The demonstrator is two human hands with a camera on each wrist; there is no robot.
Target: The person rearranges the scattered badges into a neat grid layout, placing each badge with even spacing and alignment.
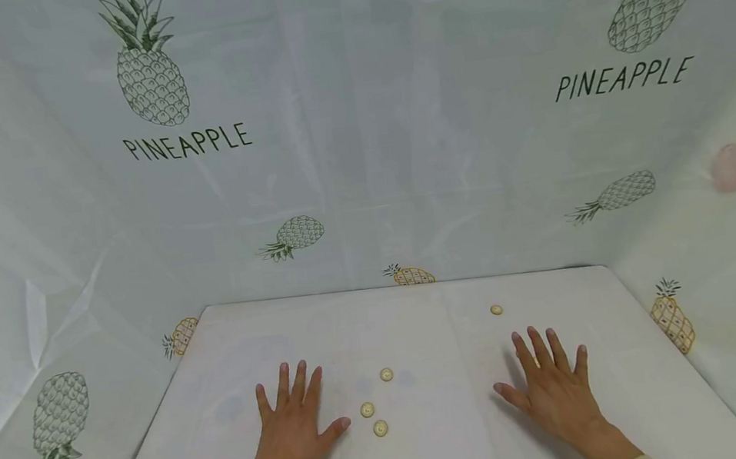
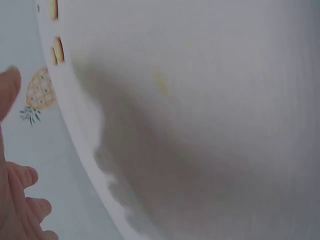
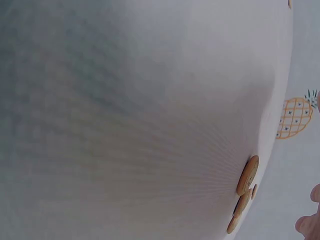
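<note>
My left hand (image 1: 293,429) hovers over the white table with its fingers spread and straight. Just right of its thumb lie three small, pale wooden, button-like discs, one nearest the thumb (image 1: 367,409), one lower (image 1: 380,428) and one farther back (image 1: 386,374). My right hand (image 1: 556,397) is likewise spread above the right half, its shadow falling below it. Another disc (image 1: 496,309) lies beyond its fingertips, and one more peeks out between its fingers. Wooden discs (image 3: 248,175) also show low in the right wrist view. Neither hand holds anything.
A white cloth covers the table (image 1: 423,331), whose back edge meets a hanging curtain (image 1: 398,140) printed with pineapples. The same kind of cloth hangs along the left and right sides.
</note>
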